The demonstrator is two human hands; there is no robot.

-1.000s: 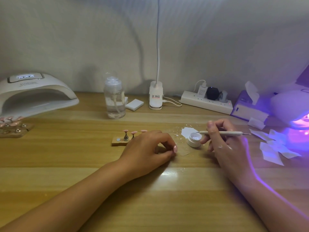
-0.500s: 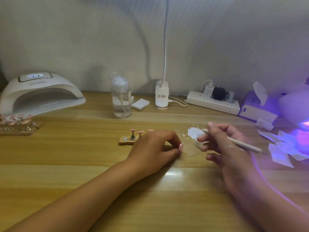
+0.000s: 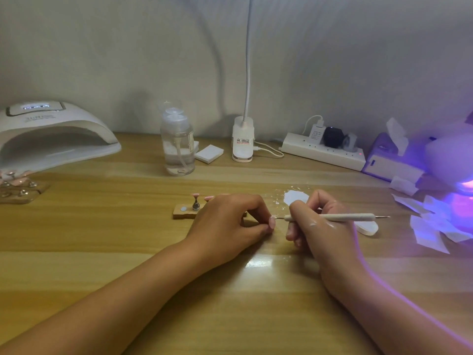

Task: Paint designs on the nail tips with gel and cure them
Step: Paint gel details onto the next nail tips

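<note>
My left hand [image 3: 230,221] rests on the wooden desk and pinches a small pink nail tip [image 3: 271,223] between thumb and forefinger. My right hand [image 3: 320,221] grips a thin white dotting pen [image 3: 343,217] lying nearly level, and its metal point touches the nail tip. Behind my left hand a wooden holder [image 3: 182,212] carries pink nail tips on little stands [image 3: 196,201]; my hand hides its right part. My right hand covers the gel jar, and only a white lid [image 3: 368,228] shows beside it.
A white curing lamp [image 3: 51,134] stands far left with a second nail holder [image 3: 18,188] before it. Another lamp [image 3: 460,175] glows purple at far right above scattered paper pieces [image 3: 435,226]. Along the back are a clear bottle [image 3: 178,147], lamp base [image 3: 242,142] and power strip [image 3: 322,149].
My right hand has left the gel jar and swung the pen leftward until its point meets the nail tip. My left hand has kept its pinch.
</note>
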